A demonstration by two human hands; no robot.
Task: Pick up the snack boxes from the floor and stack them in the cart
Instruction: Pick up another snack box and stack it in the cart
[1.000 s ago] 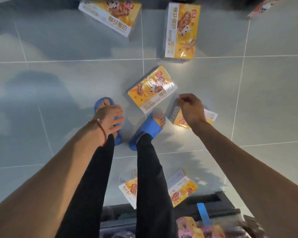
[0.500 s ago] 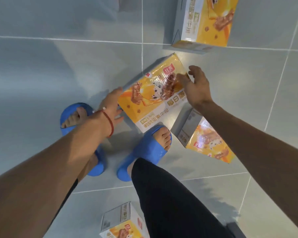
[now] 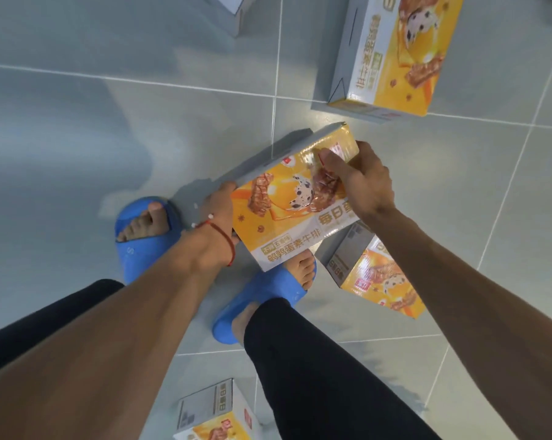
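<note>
Both hands had hold of one snack box (image 3: 287, 217), which sat tilted just above the floor (image 3: 77, 122), its near corner over the toes of the right slipper (image 3: 262, 300). The left grip (image 3: 215, 214) grasped the box's left end, though its fingers were mostly hidden behind the wrist. The right grip (image 3: 360, 182) was clamped on the far right corner, thumb pressed on the printed face and fingers curled round the edge. The box looked like glossy, wrapped card, so I judged it would be slippery. To finish the lift well, the fingers should get properly under both ends, the box should be levelled, and it should be brought up close to the body before turning to the cart, which was not in view. It should also rise straight, so as not to knock the neighbouring box (image 3: 373, 274) lying just beside the foot. I counted five boxes: the held one, that neighbour, a large one (image 3: 405, 52) further ahead on the right, one (image 3: 211, 414) near the bottom edge, and a grey corner (image 3: 227, 11) at the top edge. There were two blue slippers, the left one (image 3: 144, 236) beside the left wrist.
</note>
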